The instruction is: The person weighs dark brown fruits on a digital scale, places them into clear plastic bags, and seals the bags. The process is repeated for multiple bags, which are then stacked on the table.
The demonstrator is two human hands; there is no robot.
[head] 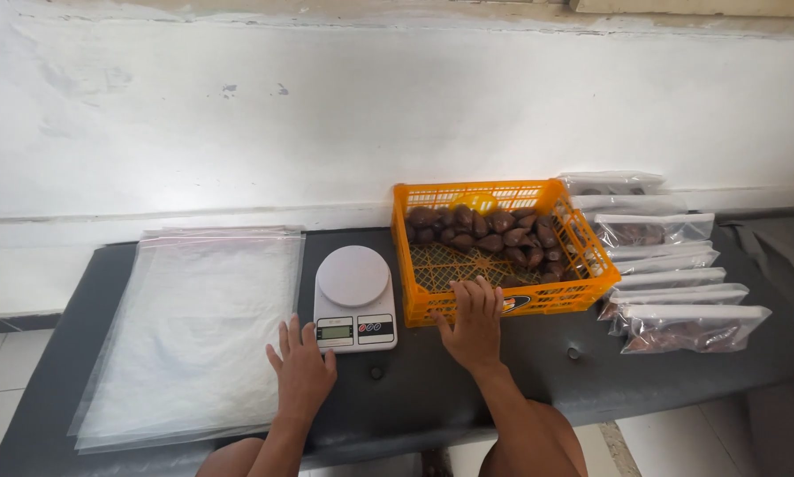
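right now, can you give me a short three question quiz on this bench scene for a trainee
1. True or false: the right hand rests on the near rim of the orange crate.
2. Which thing lies nearest the left hand? A) the white kitchen scale B) the filled clear bags C) the brown fruits
3. What lies flat at the left end of the dark bench?

Key
1. True; the fingers reach over the rim.
2. A; the hand lies flat, at the scale's front left corner.
3. A stack of empty clear plastic bags.
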